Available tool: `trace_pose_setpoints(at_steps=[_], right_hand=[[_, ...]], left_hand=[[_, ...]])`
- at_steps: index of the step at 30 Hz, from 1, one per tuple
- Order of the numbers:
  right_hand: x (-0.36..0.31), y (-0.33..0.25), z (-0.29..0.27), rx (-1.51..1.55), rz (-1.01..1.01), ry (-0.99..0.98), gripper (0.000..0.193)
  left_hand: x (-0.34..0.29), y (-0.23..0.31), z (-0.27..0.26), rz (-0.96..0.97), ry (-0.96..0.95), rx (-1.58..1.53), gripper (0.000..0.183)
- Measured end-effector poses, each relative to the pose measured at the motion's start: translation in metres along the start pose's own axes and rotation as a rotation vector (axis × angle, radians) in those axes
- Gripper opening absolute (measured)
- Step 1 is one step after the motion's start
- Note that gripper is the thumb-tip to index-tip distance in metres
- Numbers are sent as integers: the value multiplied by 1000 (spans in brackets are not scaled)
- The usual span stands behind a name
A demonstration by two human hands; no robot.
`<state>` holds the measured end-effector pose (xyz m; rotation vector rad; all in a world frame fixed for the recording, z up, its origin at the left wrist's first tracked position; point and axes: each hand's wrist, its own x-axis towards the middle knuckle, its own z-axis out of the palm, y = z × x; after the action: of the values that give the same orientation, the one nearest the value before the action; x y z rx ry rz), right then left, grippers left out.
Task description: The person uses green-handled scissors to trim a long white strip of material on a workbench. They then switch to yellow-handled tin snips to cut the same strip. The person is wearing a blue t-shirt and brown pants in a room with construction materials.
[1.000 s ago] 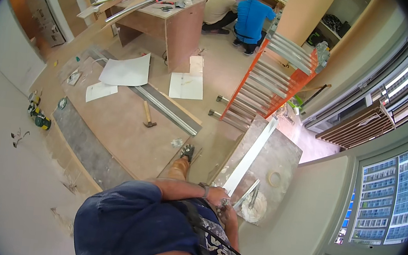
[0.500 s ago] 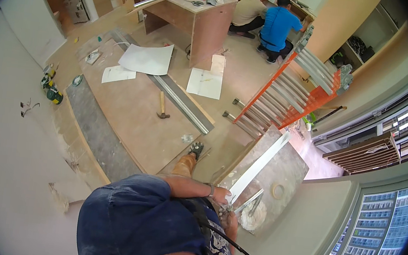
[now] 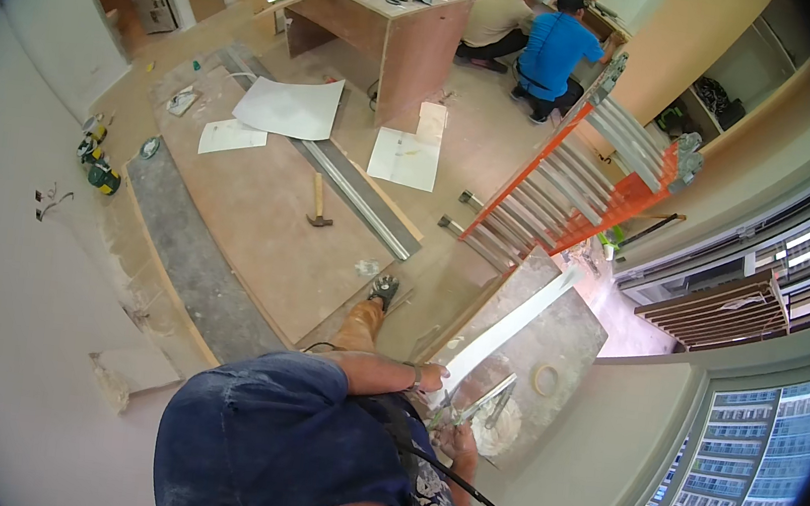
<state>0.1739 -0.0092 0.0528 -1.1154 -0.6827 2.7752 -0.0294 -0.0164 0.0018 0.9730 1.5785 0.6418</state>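
Dusty board (image 3: 566, 326): tape roll (image 3: 535, 379) at two o'clock, ladder (image 3: 571, 197) past its edge at one, floor (image 3: 437, 282) at eleven; left hand (image 3: 432, 377) pinches white strip (image 3: 510, 326), right hand (image 3: 452, 441) unclear.

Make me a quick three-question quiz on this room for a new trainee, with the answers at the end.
1. True or false: the left hand is at the near end of the long white strip.

2. What lies on the large brown board?
A) a handsaw
B) a hammer
C) a shovel

3. Fill in the colour: the side rails of the ladder are ____.

Key: 1. True; 2. B; 3. orange.
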Motion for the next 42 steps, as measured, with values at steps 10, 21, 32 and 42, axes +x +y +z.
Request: trace_pose_setpoints(at_steps=[10,21,32,42], right_hand=[[-66,-18,-2,-483,-147,630,36],[57,-62,-62,-1264,0,1116,45],[66,-72,-54,-1539,434,701,47],[80,-77,-59,-1446,443,666,42]], left_hand=[[4,0,5,9,-261,408,47],[-23,-81,-95,261,-223,630,20],[-123,-219,-228,-64,137,799,25],[-204,-231,-265,-332,185,766,29]])
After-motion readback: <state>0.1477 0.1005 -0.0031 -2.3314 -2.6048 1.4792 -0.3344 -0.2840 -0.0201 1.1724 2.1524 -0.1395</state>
